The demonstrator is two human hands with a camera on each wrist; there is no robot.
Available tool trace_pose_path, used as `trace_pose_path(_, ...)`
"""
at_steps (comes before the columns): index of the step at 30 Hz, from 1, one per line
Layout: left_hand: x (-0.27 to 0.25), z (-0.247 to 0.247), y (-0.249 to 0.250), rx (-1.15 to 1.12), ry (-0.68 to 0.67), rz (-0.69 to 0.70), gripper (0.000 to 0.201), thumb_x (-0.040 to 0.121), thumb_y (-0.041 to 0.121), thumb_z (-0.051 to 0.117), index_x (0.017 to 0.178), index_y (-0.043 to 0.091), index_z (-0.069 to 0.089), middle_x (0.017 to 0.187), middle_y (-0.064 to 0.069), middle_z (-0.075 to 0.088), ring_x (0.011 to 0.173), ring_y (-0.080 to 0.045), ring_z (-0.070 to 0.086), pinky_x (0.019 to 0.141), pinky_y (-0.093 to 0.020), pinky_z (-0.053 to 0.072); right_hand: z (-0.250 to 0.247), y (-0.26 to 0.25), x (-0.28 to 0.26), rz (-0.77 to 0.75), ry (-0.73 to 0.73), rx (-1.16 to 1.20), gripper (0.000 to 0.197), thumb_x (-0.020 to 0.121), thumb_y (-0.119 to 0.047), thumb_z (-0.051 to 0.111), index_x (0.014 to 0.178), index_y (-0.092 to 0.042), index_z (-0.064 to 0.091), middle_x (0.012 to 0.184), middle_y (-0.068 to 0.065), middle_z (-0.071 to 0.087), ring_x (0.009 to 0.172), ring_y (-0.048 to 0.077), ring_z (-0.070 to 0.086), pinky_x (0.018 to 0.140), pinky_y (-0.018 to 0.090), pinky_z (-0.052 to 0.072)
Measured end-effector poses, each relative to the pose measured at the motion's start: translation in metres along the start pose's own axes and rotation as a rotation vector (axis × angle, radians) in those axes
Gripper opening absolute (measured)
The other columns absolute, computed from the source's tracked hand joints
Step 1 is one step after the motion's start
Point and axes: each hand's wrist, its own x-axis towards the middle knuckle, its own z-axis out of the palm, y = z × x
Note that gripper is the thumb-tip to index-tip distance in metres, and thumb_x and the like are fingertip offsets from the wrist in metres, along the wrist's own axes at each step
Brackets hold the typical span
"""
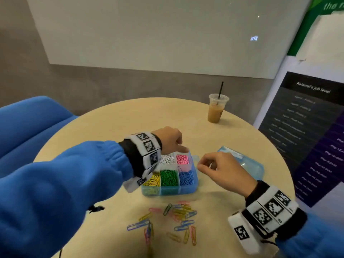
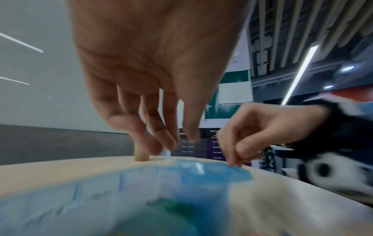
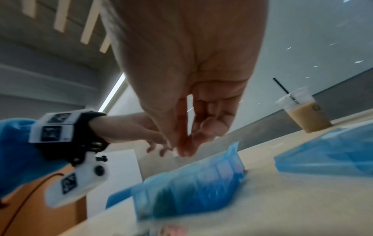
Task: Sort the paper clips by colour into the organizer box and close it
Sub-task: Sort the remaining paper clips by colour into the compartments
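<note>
Sorting step, part done; box (image 1: 168,180) mid-table, lid (image 1: 247,162) off beside it; loose clips (image 1: 173,220) near front edge; left hand (image 1: 170,141) over box, fingers loosely curled, empty; right hand (image 1: 221,169) pinching, contents cannot tell; next likely more clips picked up, colour matched.

Translucent blue plastic organizer box (image 1: 168,189), smooth matt wood table (image 1: 115,120), clear plastic cup (image 1: 216,108), fleecy sleeve (image 1: 61,185)
</note>
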Motion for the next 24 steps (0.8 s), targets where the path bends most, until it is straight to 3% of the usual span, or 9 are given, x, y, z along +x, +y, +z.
trace_pose_path(4, -0.07, 0.018, -0.003, 0.03, 0.078, 0.059, 0.021, 0.091, 0.045, 0.06, 0.104, 0.03, 0.065, 0.102, 0.015, 0.065, 0.086, -0.008, 0.056, 0.07, -0.025, 0.046, 0.012, -0.003, -0.023, -0.201, -0.166, -0.025, 0.012, 0.091, -0.026, 0.066, 0.086, -0.019, 0.073, 0.078, -0.009, 0.068, 0.072, 0.009, 0.06, 0.062, 0.011, 0.04)
trace_pose_path(9, -0.133, 0.053, -0.016, 0.16, -0.017, 0.014, 0.018, 0.093, 0.047, 0.051, 0.105, 0.036, 0.058, 0.103, 0.02, 0.064, 0.088, -0.005, 0.058, 0.066, -0.023, 0.036, 0.028, -0.011, -0.024, -0.307, -0.314, -0.183, 0.017, 0.093, -0.028, 0.063, 0.103, -0.019, 0.075, 0.095, -0.005, 0.074, 0.08, 0.004, 0.063, 0.064, 0.005, 0.037)
trace_pose_path(10, -0.138, 0.059, -0.018, 0.17, -0.039, 0.02, 0.019, 0.094, 0.048, 0.049, 0.108, 0.037, 0.057, 0.107, 0.02, 0.063, 0.092, -0.005, 0.058, 0.067, -0.023, 0.036, 0.032, -0.013, -0.023, -0.312, -0.333, -0.225, 0.021, 0.094, -0.028, 0.062, 0.11, -0.02, 0.073, 0.101, -0.004, 0.074, 0.086, 0.005, 0.065, 0.067, 0.005, 0.037)
trace_pose_path(12, -0.142, 0.068, -0.02, 0.174, -0.061, 0.053, 0.021, 0.097, 0.048, 0.046, 0.114, 0.039, 0.055, 0.114, 0.021, 0.06, 0.097, -0.005, 0.058, 0.068, -0.022, 0.036, 0.041, -0.018, -0.02, -0.32, -0.388, -0.325, 0.023, 0.096, -0.023, 0.057, 0.115, -0.018, 0.07, 0.107, 0.0, 0.072, 0.096, 0.014, 0.066, 0.076, 0.018, 0.045)
trace_pose_path(15, -0.138, 0.078, -0.018, 0.228, -0.048, 0.07, 0.031, 0.097, 0.056, 0.038, 0.118, 0.037, 0.052, 0.12, 0.017, 0.056, 0.103, -0.012, 0.059, 0.068, -0.024, 0.036, 0.051, -0.026, -0.018, -0.349, -0.448, -0.521, 0.021, 0.095, -0.007, 0.048, 0.1, -0.01, 0.068, 0.098, 0.009, 0.067, 0.09, 0.027, 0.063, 0.07, 0.032, 0.046)
trace_pose_path(17, -0.134, 0.084, -0.017, 0.282, -0.036, 0.05, 0.031, 0.098, 0.056, 0.035, 0.114, 0.035, 0.052, 0.118, 0.014, 0.056, 0.102, -0.017, 0.06, 0.066, -0.027, 0.036, 0.053, -0.031, -0.019, -0.346, -0.439, -0.633, 0.02, 0.091, 0.0, 0.046, 0.096, -0.01, 0.063, 0.097, 0.01, 0.063, 0.088, 0.03, 0.06, 0.064, 0.032, 0.039)
trace_pose_path(19, -0.131, 0.088, -0.016, 0.306, -0.045, 0.043, 0.029, 0.099, 0.054, 0.036, 0.108, 0.032, 0.053, 0.116, 0.011, 0.056, 0.1, -0.019, 0.061, 0.065, -0.028, 0.037, 0.055, -0.033, -0.023, -0.342, -0.417, -0.69, 0.021, 0.09, 0.001, 0.046, 0.096, -0.01, 0.063, 0.098, 0.009, 0.062, 0.089, 0.031, 0.061, 0.063, 0.032, 0.042)
trace_pose_path(21, -0.131, 0.089, -0.016, 0.305, -0.064, 0.047, 0.029, 0.099, 0.054, 0.036, 0.105, 0.031, 0.053, 0.114, 0.011, 0.056, 0.099, -0.019, 0.061, 0.065, -0.03, 0.038, 0.057, -0.032, -0.026, -0.347, -0.41, -0.692, 0.022, 0.091, 0.0, 0.047, 0.1, -0.012, 0.063, 0.101, 0.008, 0.064, 0.091, 0.031, 0.062, 0.066, 0.034, 0.047)
trace_pose_path(24, -0.133, 0.092, -0.016, 0.295, -0.111, 0.046, 0.027, 0.101, 0.047, 0.037, 0.111, 0.026, 0.05, 0.118, 0.009, 0.052, 0.105, -0.021, 0.059, 0.072, -0.035, 0.044, 0.053, -0.028, -0.028, -0.305, -0.453, -0.604, 0.023, 0.092, -0.003, 0.046, 0.104, -0.015, 0.06, 0.106, 0.004, 0.063, 0.094, 0.028, 0.06, 0.06, 0.029, 0.039)
